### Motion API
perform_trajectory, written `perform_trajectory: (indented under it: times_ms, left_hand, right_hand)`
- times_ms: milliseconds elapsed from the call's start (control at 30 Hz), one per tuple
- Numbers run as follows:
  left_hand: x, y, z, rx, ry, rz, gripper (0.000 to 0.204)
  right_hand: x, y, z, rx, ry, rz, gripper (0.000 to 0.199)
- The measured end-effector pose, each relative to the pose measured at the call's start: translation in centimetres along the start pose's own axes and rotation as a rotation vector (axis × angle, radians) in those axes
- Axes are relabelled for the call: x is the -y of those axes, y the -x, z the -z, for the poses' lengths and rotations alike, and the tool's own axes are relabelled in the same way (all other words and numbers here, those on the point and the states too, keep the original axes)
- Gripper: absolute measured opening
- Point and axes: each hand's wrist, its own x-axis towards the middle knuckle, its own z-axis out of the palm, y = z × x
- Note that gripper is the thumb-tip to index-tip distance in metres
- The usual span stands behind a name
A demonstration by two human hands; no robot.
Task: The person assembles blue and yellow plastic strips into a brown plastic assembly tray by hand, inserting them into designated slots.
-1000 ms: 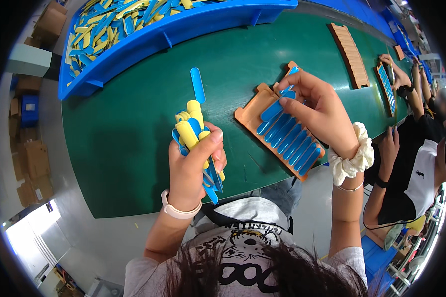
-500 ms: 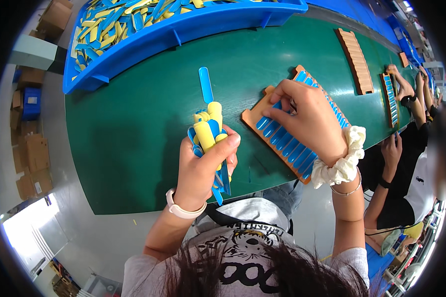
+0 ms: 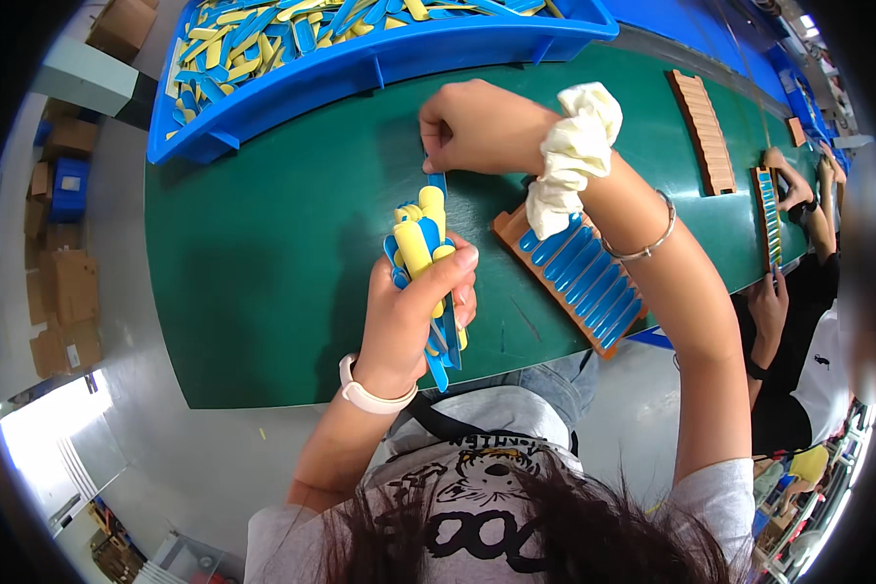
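Observation:
My left hand is closed round a bundle of blue and yellow elongated, round-ended plastic pieces, which stick out above and below the fist. Just beyond the bundle, my right hand pinches the far end of a blue plastic piece. Its near end meets the bundle, and whether it is part of it I cannot tell. To the right, beneath my right forearm, a brown grooved rack carries a row of blue pieces lying side by side. My arm hides the rack's far part.
A large blue bin full of loose blue and yellow pieces stands at the back left of the green table. Another brown rack lies at the far right. Beyond it, a co-worker's hands touch a filled rack.
My right hand has left the rack and moved left, to the blue piece beyond the bundle, and now grips its end. My left hand still holds the bundle.

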Motion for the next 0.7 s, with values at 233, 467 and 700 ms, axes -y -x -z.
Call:
perform_trajectory:
  times_ms: [233, 467, 700]
  left_hand:
    - [-0.1, 0.0, -0.4, 0.022, 0.051, 0.039, 0.018]
    - [0.1, 0.0, -0.2, 0.038, 0.049, 0.012, 0.020]
    - [0.2, 0.0, -0.1, 0.022, 0.070, 0.014, 0.022]
  right_hand:
    - [-2.7, 2.7, -0.3, -0.300, -0.026, -0.143, 0.033]
    - [-3.2, 2.3, 1.8, 0.019, -0.291, -0.275, 0.027]
    - [-4.7, 7.7, 3.9, -0.028, -0.502, -0.294, 0.018]
